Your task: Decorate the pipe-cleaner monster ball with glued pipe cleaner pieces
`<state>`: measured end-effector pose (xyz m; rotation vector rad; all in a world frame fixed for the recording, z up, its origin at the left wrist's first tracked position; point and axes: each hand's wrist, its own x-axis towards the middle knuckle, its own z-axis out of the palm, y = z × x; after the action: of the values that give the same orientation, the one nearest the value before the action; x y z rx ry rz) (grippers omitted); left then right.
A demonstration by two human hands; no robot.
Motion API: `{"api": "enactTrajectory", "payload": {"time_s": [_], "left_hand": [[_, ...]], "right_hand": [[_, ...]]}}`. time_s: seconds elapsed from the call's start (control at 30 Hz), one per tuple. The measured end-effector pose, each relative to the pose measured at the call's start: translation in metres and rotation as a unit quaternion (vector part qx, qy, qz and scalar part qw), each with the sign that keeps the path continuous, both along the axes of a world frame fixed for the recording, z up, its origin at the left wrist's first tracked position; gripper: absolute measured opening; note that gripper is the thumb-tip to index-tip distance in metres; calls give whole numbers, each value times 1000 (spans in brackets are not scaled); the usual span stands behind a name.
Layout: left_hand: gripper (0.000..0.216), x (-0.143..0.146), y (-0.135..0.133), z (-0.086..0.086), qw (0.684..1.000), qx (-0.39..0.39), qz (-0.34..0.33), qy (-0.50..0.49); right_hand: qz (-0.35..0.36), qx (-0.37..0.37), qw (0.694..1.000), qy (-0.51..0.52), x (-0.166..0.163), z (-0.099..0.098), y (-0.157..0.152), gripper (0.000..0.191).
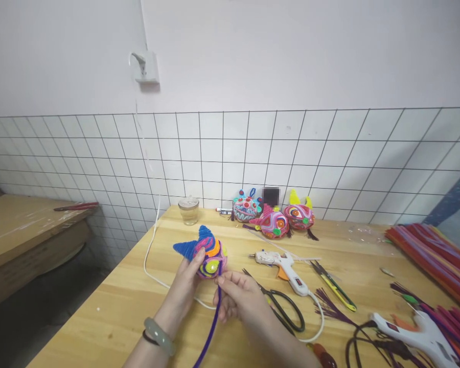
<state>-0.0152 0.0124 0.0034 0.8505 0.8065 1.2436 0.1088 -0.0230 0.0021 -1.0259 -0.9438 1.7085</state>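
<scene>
Over the worktop [118,317], the left hand [187,280] grips the toy [211,249], seemingly to steady it, while the right hand [242,297] pinches the purple cord [213,325] at its edge, probably for control

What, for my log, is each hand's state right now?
Left hand: closed, holding the colourful ornament.
Right hand: closed, pinching the purple cord at its lower edge.

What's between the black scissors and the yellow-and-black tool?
The head view shows a white glue gun between the black scissors and the yellow-and-black tool, with its cord and a dark tassel nearer the front.
</scene>
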Motion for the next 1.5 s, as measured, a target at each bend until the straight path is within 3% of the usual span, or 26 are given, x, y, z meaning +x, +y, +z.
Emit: {"api": "enactTrajectory", "payload": {"time_s": [0.23, 0.47, 0.7, 0.97, 1.1, 1.23, 1.33, 1.5], "left_hand": [[50, 0, -1, 8, 999, -19, -6, -47], [42, -2, 1, 3, 997, -44, 2, -65], [43, -4, 6, 0, 996, -51, 0, -74], [37, -3, 3, 0, 995, -54, -19, -87], [31, -3, 2, 2, 994, -51, -8, -95], [31, -3, 2, 2, 993, -41, -26, -109], [32, -3, 0, -1, 991, -40, -36, -123], [33, -6, -3, -6, 982, -21, -96, -163]], "right_hand": [[12, -7, 1000, -14, -2, -1, -1, 57], [44, -18, 998, -46, -5, -4, -2, 56], [104, -56, 984, -133, -8, -12, -1, 35], [124, 43, 945, -301, 5, -34, -6, 30], [101, 110, 907, -393, 25, -14, -12, 12], [36, 206, 857, -471, 46, 21, -10, 38], [11, 176, 883, -435, 56, 39, -6, 58], [38, 138, 941, -308, 57, 49, -7, 71]]}}
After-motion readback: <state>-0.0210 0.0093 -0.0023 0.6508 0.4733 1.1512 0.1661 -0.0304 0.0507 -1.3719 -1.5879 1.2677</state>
